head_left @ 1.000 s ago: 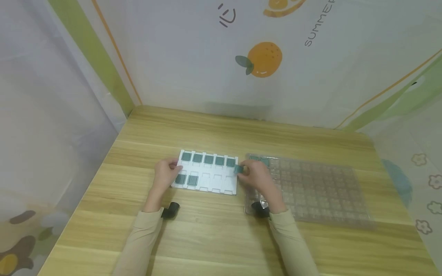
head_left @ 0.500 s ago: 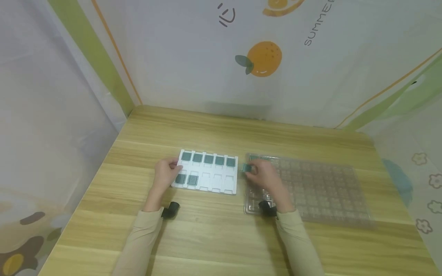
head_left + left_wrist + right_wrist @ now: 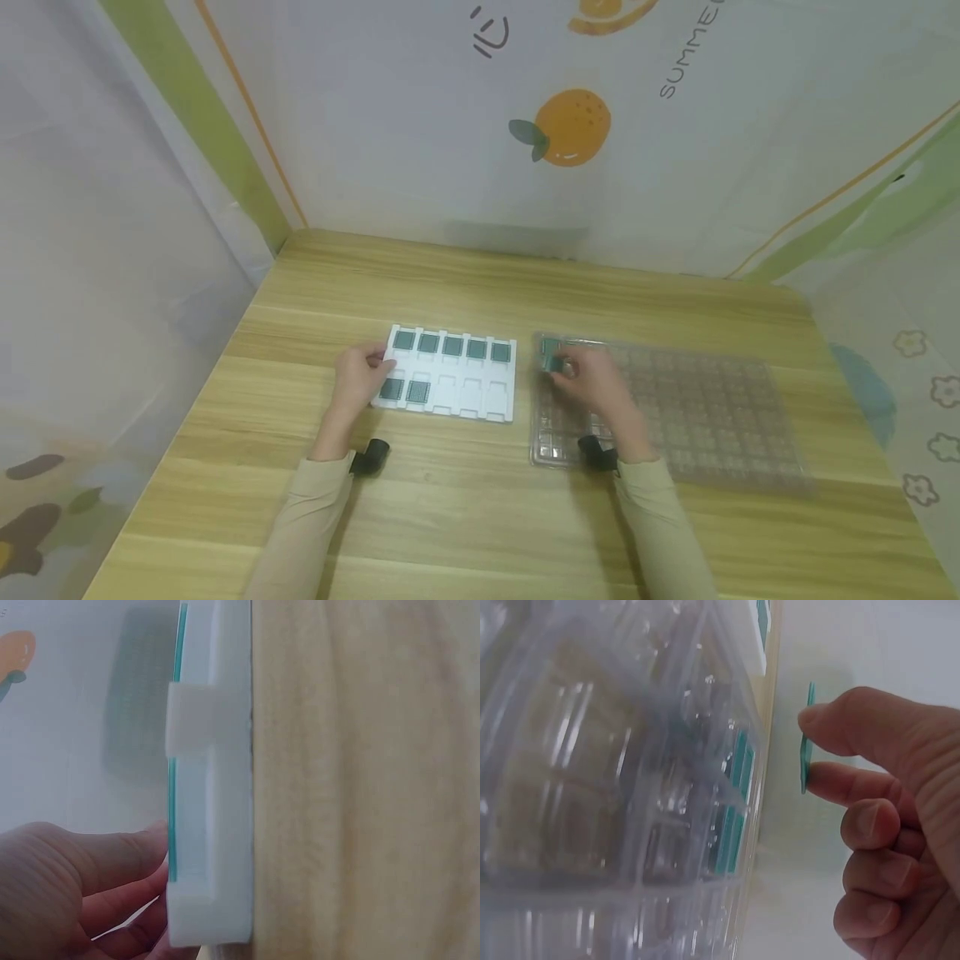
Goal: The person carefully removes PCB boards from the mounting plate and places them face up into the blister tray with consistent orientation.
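- Wood-grain tabletop (image 3: 450, 525), white sheeting (image 3: 397, 125) behind it, printed with a whole orange (image 3: 573, 127).
- One green chip-like square (image 3: 551, 364) is in your right hand (image 3: 597, 381), pinched between thumb and index finger, other fingers curled in. Right wrist view shows it edge-on, above the clear pocketed tray (image 3: 697, 408) and apart from it, near that tray's far left corner.
- Step in hand, my reading: one square mid-transfer between trays; which way, you'd know better than these views.
- Next move likely calls for you to keep the pinch light, turn the square to match a pocket and lower it flat, without knocking its neighbour.
- Your left hand (image 3: 357, 377) grips the left end of the white tray (image 3: 442, 367), thumb on top; it seems to be steadying it.
- Count, white tray: seven seated squares (image 3: 452, 346), five in the far row, two in the near; three bare pockets (image 3: 472, 393), all near row, right side.
- Count, clear tray: at least one corner square (image 3: 550, 342); your hand may hide more.
- Farther out: two black wrist pieces (image 3: 371, 457), one per arm.
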Demonstrator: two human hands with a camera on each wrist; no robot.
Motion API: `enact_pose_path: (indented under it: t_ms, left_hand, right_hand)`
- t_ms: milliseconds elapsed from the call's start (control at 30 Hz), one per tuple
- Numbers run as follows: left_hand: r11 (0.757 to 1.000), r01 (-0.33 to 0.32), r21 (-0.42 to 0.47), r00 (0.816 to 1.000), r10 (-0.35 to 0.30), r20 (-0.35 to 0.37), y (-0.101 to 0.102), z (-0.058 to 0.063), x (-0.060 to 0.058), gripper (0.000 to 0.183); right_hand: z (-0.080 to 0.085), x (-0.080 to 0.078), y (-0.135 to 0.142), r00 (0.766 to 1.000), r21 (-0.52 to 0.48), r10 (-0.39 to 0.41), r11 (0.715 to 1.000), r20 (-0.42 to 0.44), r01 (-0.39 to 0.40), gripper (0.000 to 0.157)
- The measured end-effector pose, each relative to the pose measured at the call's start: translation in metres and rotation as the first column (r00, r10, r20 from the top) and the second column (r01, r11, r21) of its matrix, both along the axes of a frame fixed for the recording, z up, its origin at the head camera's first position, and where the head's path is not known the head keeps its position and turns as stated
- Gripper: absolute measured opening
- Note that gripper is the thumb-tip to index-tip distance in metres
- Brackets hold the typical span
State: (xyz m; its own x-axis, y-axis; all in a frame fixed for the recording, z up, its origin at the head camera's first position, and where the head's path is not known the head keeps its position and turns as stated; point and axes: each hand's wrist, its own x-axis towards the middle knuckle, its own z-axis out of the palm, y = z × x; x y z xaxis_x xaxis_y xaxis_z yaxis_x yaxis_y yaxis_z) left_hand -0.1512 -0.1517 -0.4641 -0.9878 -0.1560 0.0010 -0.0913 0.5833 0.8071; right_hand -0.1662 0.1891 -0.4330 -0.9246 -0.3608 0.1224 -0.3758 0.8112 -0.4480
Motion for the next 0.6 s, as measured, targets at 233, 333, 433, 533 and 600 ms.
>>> enact_pose_path:
  t_ms: [233,333,433,533,600]
  left_hand:
    - [1.0,-0.001,0.003,1.0,0.001,0.003,0.0,0.0,0.0,0.03]
    - [1.0,-0.002,0.002,1.0,0.002,0.0,0.0,-0.001,0.0,0.029]
    - [1.0,-0.003,-0.001,1.0,0.003,-0.004,0.0,-0.001,0.0,0.029]
    - [1.0,-0.008,0.002,1.0,0.008,0.002,0.0,-0.001,0.0,0.029]
    - [1.0,-0.01,0.004,1.0,0.01,0.008,0.001,-0.001,0.0,0.029]
  right_hand:
    - [0.001,-0.001,0.01,1.0,0.007,-0.008,1.0,0.007,0.007,0.03]
    - [0.0,-0.001,0.016,1.0,0.007,-0.011,1.0,0.018,0.011,0.03]
    - [0.001,-0.001,0.022,0.999,-0.004,-0.015,1.0,0.045,0.015,0.031]
    - [0.0,-0.003,0.031,0.998,0.001,-0.016,1.0,0.057,0.016,0.032]
    - [-0.001,-0.005,0.038,0.999,0.014,-0.016,1.0,0.047,0.015,0.032]
